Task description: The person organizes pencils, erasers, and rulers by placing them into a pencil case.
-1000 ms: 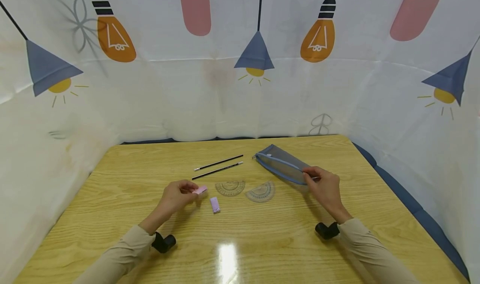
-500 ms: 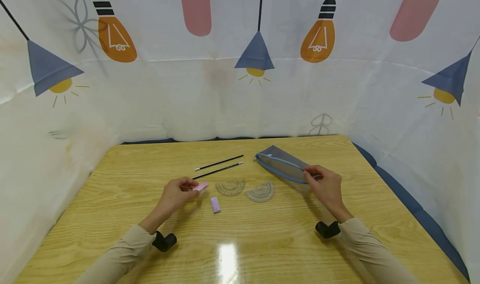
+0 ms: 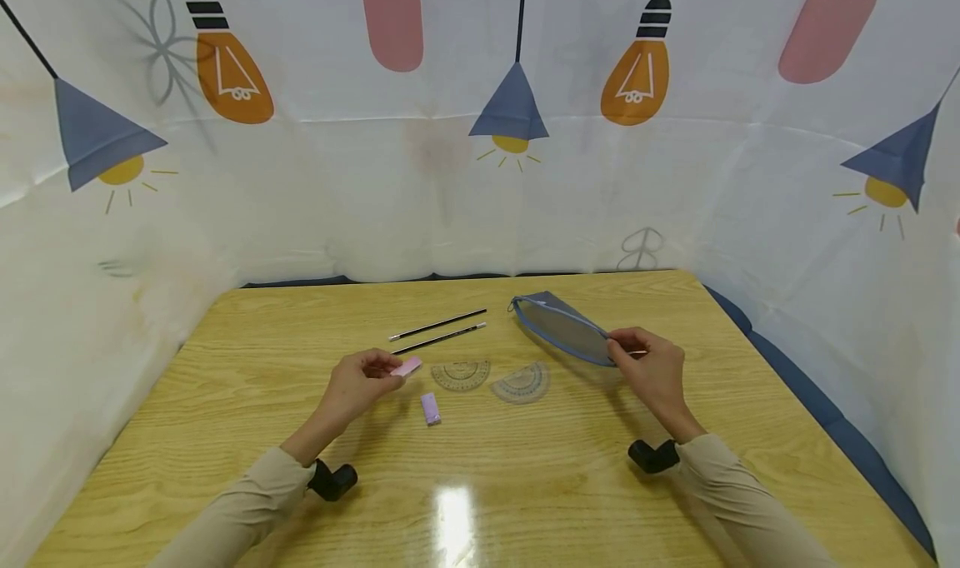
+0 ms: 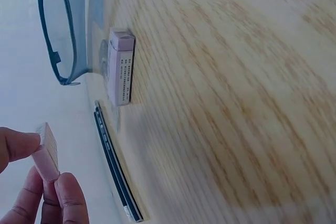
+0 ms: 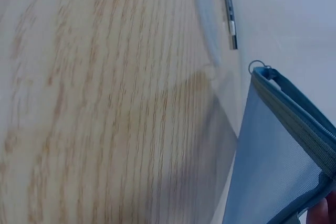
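Note:
Between thumb and fingertips, the left hand [image 3: 358, 387] pinches a small pink eraser [image 3: 407, 367], raised off the table; the left wrist view shows the same eraser [image 4: 47, 153] between the fingers. A blue-edged mesh pouch [image 3: 564, 331] is gripped at its near right end by the right hand [image 3: 654, 374], its zipped mouth spread apart. In the right wrist view the pouch [image 5: 278, 156] is tilted, with a ring at its far corner. A second eraser [image 3: 431, 409] in a lilac sleeve lies on the table to the right of the left hand.
Two clear protractors [image 3: 461, 376] lie between the hands. Two black pencils [image 3: 438, 326] lie behind them, near the table's middle. A printed white curtain [image 3: 450, 201] stands around the wooden table [image 3: 525, 501].
The left hand has shifted slightly right and up with the pink eraser. The pouch's mouth has tilted toward the camera and looks wider in the right hand's grip.

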Action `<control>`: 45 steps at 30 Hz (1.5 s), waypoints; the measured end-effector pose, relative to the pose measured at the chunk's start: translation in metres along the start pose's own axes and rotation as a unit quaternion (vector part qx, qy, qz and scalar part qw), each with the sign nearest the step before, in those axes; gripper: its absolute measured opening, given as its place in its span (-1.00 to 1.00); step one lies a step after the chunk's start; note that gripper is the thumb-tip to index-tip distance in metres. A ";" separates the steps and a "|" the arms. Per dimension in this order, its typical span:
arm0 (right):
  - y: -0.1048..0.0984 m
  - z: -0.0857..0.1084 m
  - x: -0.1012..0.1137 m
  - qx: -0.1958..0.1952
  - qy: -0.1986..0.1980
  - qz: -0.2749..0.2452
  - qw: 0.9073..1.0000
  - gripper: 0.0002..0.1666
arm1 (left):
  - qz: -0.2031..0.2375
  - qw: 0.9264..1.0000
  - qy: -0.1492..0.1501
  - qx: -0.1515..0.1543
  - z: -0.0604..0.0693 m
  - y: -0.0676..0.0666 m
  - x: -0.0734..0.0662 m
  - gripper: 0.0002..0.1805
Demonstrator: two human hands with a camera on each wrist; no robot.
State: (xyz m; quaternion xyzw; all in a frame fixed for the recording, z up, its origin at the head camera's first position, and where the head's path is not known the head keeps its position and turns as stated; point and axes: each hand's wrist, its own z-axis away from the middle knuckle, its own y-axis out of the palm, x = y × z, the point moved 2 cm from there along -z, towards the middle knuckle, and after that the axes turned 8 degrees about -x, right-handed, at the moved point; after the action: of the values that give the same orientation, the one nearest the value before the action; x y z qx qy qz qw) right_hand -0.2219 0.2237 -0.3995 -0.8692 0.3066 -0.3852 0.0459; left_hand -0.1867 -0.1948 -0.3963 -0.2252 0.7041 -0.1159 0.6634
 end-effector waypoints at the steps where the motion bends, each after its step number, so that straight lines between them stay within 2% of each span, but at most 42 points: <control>1: 0.000 0.000 -0.001 -0.001 0.002 -0.001 1.000 -0.88 | 0.002 1.000 0.000 0.000 0.000 0.000 -0.001 -0.77; 5: 0.000 0.000 -0.001 -0.002 0.014 -0.002 1.000 -0.89 | 0.010 1.000 0.003 0.004 0.001 0.001 -0.002 -0.77; 11: 0.000 -0.001 0.000 -0.003 0.022 0.004 1.000 -0.90 | 0.007 1.000 0.025 0.006 0.000 0.002 -0.004 -0.78; 18: -0.001 -0.002 0.000 -0.007 0.032 0.008 0.999 -0.89 | 0.013 1.000 0.022 0.009 0.000 0.004 -0.007 -0.81; 23: -0.002 -0.001 0.000 -0.012 0.035 0.014 0.999 -0.89 | 0.020 0.999 0.035 0.004 -0.001 0.005 -0.009 -0.79; 32: -0.005 -0.001 0.001 -0.025 0.030 0.018 0.999 -0.89 | 0.031 0.999 0.038 0.012 -0.001 0.008 -0.013 -0.78; 38: -0.005 -0.002 0.001 -0.042 0.029 0.004 0.999 -0.88 | 0.033 0.998 0.058 0.009 -0.001 0.010 -0.018 -0.79; 45: -0.004 -0.002 0.001 -0.049 0.029 -0.007 0.998 -0.89 | 0.041 0.995 0.095 -0.004 -0.002 0.015 -0.026 -0.80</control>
State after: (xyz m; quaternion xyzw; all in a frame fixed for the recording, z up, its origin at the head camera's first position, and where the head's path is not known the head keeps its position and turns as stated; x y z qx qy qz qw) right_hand -0.2210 0.2266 -0.3966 -0.8608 0.3207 -0.3952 -0.0085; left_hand -0.1910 -0.1696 -0.3799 -0.1865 0.7732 -0.1062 0.5968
